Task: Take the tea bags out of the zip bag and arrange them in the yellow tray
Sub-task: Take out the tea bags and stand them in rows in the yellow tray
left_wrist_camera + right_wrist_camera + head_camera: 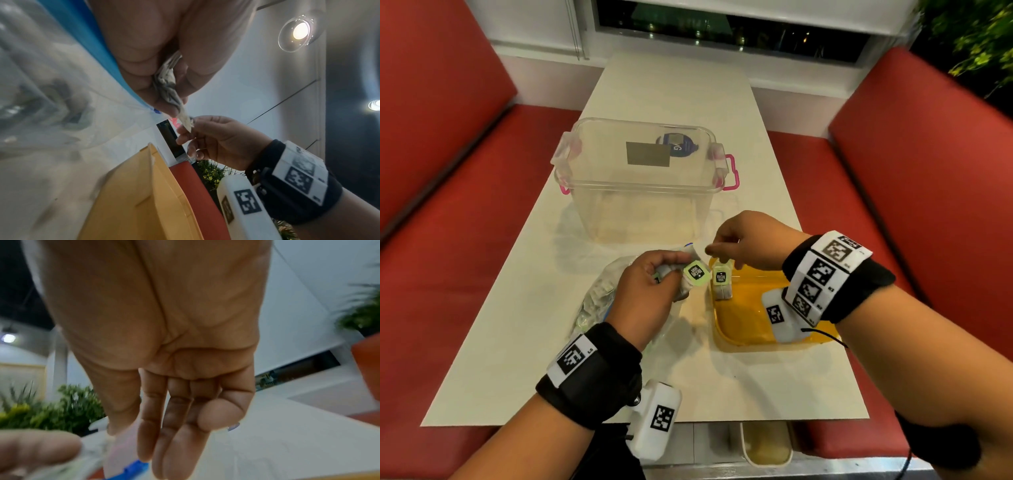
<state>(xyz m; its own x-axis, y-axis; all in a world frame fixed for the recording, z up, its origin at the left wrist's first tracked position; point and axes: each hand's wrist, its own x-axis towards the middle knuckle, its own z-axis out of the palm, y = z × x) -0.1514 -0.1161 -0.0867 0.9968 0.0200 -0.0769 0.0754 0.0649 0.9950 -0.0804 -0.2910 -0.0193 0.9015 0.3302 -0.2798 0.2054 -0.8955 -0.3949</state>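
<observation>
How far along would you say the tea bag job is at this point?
Barely started. The yellow tray holds no settled tea bags yet. The left hand grips a bunch of tea bags; the right hand pinches one tea bag, hanging over the tray. More remain in the zip bag.

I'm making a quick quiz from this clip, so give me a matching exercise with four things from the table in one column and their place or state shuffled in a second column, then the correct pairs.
Column one:
1. yellow tray
2. zip bag
3. clear plastic box
4. left hand

Column two:
A. stands at the far middle of the table, with pink latches
B. lies crumpled under the left hand
C. holds a bunch of tea bags
D. sits below the right hand, one tea bag standing in it

Pairs: 1-D, 2-B, 3-A, 4-C
</observation>
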